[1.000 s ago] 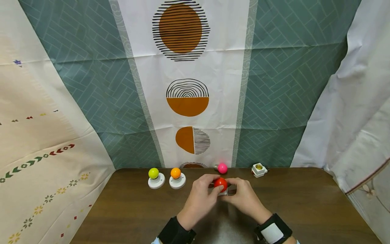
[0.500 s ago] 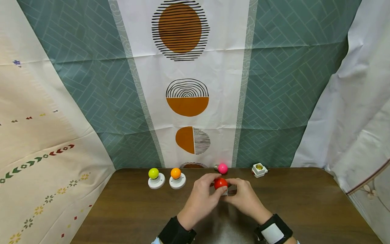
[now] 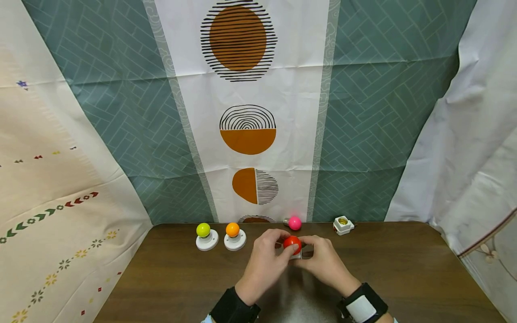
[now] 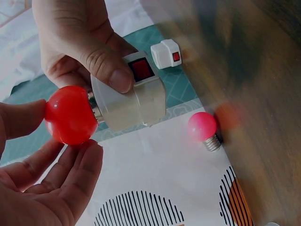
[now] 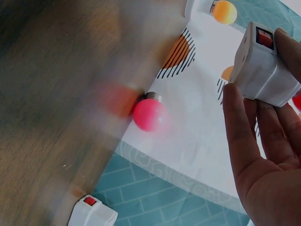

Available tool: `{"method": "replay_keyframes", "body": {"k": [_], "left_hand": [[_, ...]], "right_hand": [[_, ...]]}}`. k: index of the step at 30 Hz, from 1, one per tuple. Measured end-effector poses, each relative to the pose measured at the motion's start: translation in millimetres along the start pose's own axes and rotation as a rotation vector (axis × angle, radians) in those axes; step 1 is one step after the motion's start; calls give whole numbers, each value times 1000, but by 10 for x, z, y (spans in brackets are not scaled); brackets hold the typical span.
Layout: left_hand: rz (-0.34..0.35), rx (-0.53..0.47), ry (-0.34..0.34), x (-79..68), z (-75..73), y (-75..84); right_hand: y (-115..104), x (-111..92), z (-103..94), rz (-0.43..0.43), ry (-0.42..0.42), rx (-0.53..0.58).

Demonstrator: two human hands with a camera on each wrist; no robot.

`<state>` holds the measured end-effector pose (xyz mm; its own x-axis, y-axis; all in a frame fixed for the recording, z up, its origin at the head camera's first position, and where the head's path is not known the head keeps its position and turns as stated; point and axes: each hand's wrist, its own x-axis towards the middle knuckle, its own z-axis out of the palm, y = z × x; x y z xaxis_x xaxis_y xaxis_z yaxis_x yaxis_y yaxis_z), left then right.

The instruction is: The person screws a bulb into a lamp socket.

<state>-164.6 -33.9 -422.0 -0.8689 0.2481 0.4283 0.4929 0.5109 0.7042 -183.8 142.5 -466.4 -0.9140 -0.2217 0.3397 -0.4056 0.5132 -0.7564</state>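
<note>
My left hand point(image 3: 264, 260) pinches a round red light bulb point(image 4: 70, 115) between thumb and fingertips. My right hand point(image 3: 323, 260) grips a white lamp socket point(image 4: 129, 101) that has a red rocker switch point(image 4: 142, 69) on it. The bulb's metal screw base point(image 4: 95, 106) sits at the socket's mouth, with a strip of its thread showing. Both are held above the table in front of me. In the right wrist view, thumb and fingers lie round the socket's body, and only a sliver of the red bulb point(image 5: 297, 100) shows.
A pink bulb point(image 3: 295, 223) lies on its side at the table's back edge. Right of it stands another white switched socket point(image 3: 343, 225). To the left, a yellow-green bulb point(image 3: 203, 229) and an orange bulb point(image 3: 233, 229) sit in round white bases. Patterned cloth point(image 3: 363, 134) hangs behind.
My left thumb has shifted slightly on the red bulb over the last second. Both hands stay in about the same place, and the other bulbs and socket have not moved.
</note>
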Motion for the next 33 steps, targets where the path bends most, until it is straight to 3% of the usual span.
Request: {"method": "replay_keyframes", "body": {"k": [12,23,33], "left_hand": [[38,-15,-44,-2,-13,2],[-16,-8,76,7,-10,-15],[-39,-11,61,3,-5,-15]], "right_hand": [[-9,-6,-11,-3,-10,11],[-13,-6,-3,-1,8,-5],[-7,-11,4,4,-8,8]]}}
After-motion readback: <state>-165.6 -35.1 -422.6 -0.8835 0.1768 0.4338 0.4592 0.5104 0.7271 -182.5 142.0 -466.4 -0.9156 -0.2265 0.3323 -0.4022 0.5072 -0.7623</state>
